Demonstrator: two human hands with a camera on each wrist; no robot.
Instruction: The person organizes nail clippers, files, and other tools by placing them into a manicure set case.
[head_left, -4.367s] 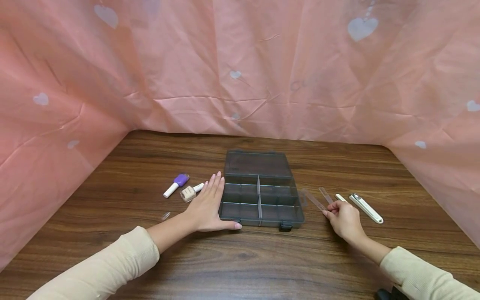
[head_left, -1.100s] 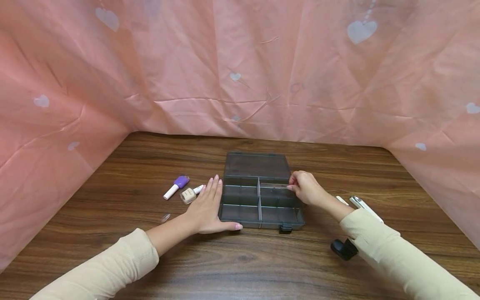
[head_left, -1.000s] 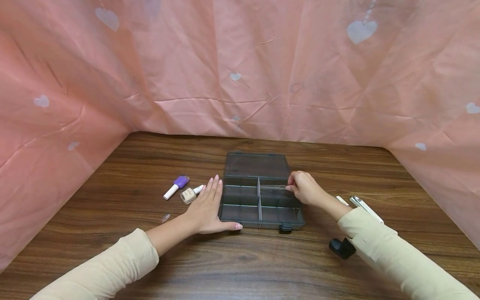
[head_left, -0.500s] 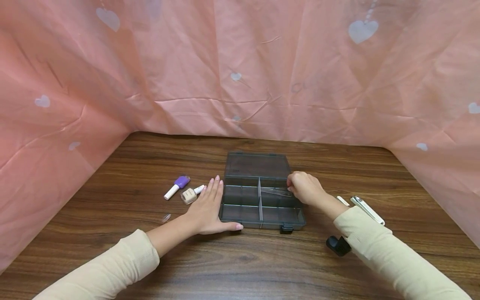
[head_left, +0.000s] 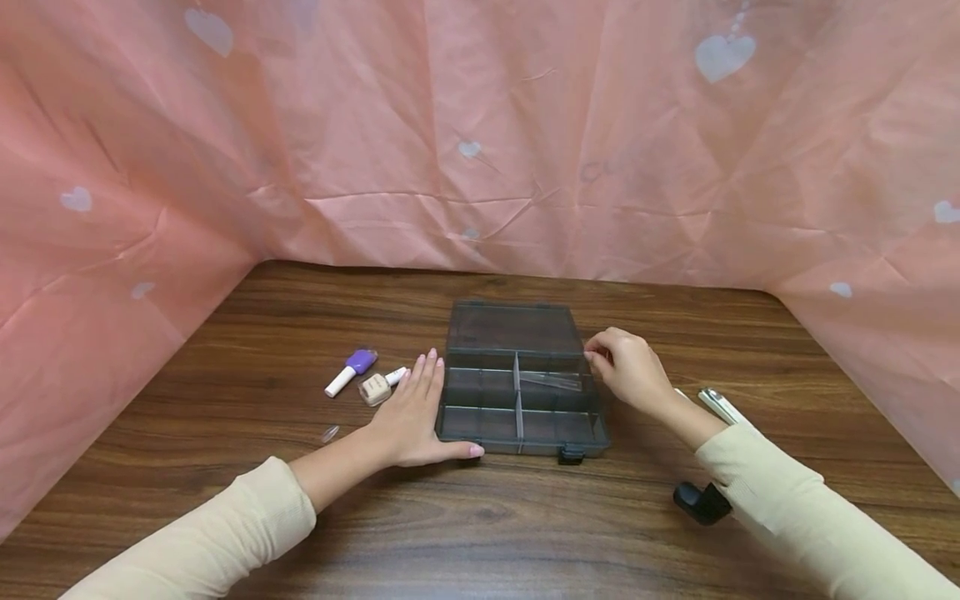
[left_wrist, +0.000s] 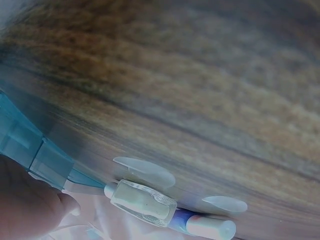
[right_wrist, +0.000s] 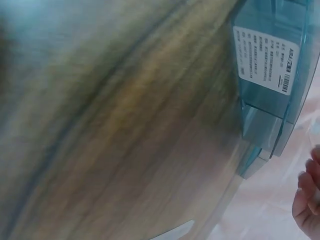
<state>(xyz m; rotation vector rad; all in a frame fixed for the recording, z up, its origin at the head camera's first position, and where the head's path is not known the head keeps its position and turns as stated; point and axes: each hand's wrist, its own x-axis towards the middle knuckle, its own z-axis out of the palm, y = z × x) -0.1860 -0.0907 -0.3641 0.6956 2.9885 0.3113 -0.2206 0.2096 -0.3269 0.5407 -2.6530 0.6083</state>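
Note:
An open smoky-grey divided plastic box (head_left: pixel 480 448) lies on the wooden table, its lid (head_left: pixel 517 327) folded back. My left hand (head_left: pixel 411 421) rests along the left wall with fingers straight, thumb stretched past the front left corner. A clear divider strip (head_left: pixel 551 382) lies slanted in the back right compartment. By the right wall near the hinge, my right hand (head_left: pixel 632 367) hovers with loosely bent fingers and nothing visible between them. In the right wrist view, the fingers (right_wrist: pixel 306 192) show beyond the box's labelled side (right_wrist: pixel 267 60).
Left of the box lie a purple nail polish bottle (head_left: pixel 362 361), a beige one (head_left: pixel 375 389) and a small clear oval piece (head_left: pixel 330 433). Nail clippers (head_left: pixel 722 405) are partly behind the right sleeve. A black object (head_left: pixel 701 502) shows under the right forearm. Pink fabric (head_left: pixel 480 167) surrounds the table.
My right hand picked up a clear strip from the right side and brought it into the back right compartment. It has since let go and drawn slightly right. The left hand stayed put.

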